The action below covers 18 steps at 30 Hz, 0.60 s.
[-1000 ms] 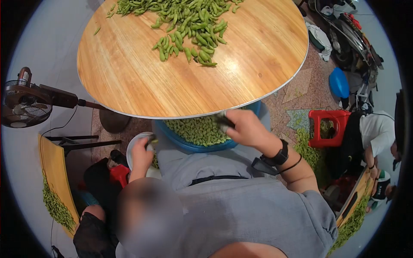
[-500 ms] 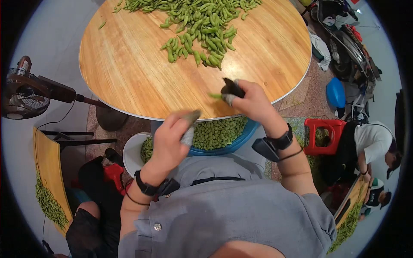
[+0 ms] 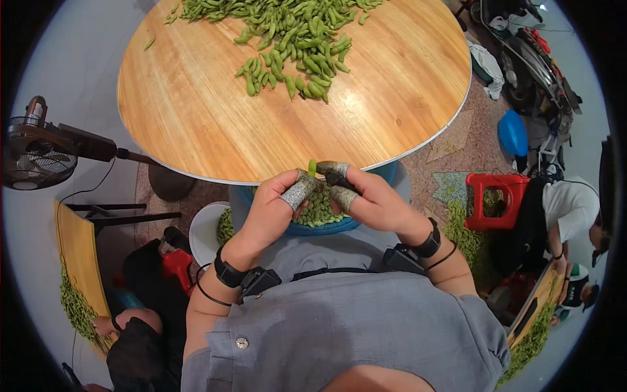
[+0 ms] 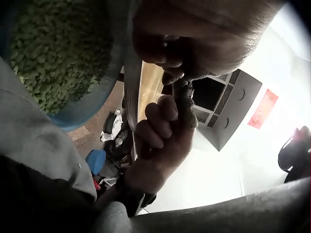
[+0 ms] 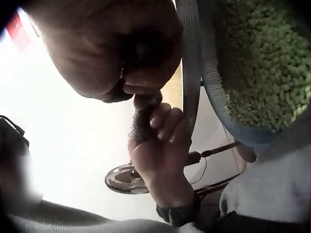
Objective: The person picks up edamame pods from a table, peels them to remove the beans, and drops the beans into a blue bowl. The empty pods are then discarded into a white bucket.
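Observation:
Both hands meet at the near edge of a round wooden table [image 3: 196,117], over a blue basin [image 3: 320,230] of shelled green beans [image 3: 317,210]. My left hand [image 3: 264,212] and right hand [image 3: 379,206] pinch a green soybean pod [image 3: 312,168] between their fingertips, one end of it pointing up. Grey tape wraps the left thumb [image 3: 300,189]; the right thumb and forefinger are also wrapped, with something dark between them. In the left wrist view the fingertips touch, hiding most of the pod. Whole pods [image 3: 294,39] lie heaped across the table.
A white bucket [image 3: 204,236] with green contents stands left of my legs. Further left are a fan [image 3: 39,153] and a smaller table [image 3: 78,255] with pods. To the right are a red stool [image 3: 480,222], pods on the floor [image 3: 460,225] and other people [image 3: 578,209].
The left hand came up from beside the white bucket to the table edge. The right hand went over the tabletop, took a pod, and came back to meet the left.

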Each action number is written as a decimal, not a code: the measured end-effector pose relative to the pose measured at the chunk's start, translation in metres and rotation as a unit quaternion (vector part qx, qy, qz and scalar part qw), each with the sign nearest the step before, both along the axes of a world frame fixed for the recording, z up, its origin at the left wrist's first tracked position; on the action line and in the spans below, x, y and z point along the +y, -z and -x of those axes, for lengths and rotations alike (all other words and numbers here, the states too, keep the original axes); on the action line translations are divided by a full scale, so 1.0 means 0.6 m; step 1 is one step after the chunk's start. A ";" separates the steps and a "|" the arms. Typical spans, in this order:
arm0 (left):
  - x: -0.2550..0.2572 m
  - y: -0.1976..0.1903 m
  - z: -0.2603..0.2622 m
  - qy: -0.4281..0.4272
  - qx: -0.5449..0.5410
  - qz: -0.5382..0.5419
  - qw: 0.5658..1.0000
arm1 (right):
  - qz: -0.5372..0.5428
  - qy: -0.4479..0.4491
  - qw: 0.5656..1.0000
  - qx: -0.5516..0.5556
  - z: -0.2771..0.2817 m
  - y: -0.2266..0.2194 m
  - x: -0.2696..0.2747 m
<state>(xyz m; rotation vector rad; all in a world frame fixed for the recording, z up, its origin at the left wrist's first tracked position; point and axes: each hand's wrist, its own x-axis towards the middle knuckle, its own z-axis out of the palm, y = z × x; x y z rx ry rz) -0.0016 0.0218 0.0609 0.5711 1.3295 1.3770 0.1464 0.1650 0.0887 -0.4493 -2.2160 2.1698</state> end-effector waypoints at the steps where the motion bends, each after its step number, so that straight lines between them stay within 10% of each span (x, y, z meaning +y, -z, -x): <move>1: 0.001 0.000 -0.002 0.002 0.008 0.001 1.000 | 0.001 0.000 1.000 0.001 0.000 0.002 -0.002; 9: 0.004 0.028 -0.008 0.018 0.157 -0.065 0.985 | 0.050 0.022 0.998 -0.007 -0.005 0.036 -0.010; 11: 0.002 0.032 -0.003 0.041 0.427 -0.092 0.898 | 0.087 0.027 0.996 -0.016 -0.004 0.038 -0.012; 14: 0.000 0.033 -0.009 0.009 0.520 -0.122 0.846 | 0.157 0.027 0.986 -0.045 -0.001 0.027 -0.014; 15: -0.003 0.029 -0.007 0.009 0.519 -0.120 0.846 | 0.190 0.025 0.979 -0.065 0.000 0.024 -0.014; 16: -0.006 0.020 -0.004 0.044 0.341 -0.080 0.936 | 0.191 0.025 0.979 -0.066 -0.004 0.026 -0.011; 18: -0.013 0.021 0.006 0.078 0.149 -0.037 0.985 | 0.477 -0.025 0.876 -0.069 -0.013 0.033 -0.001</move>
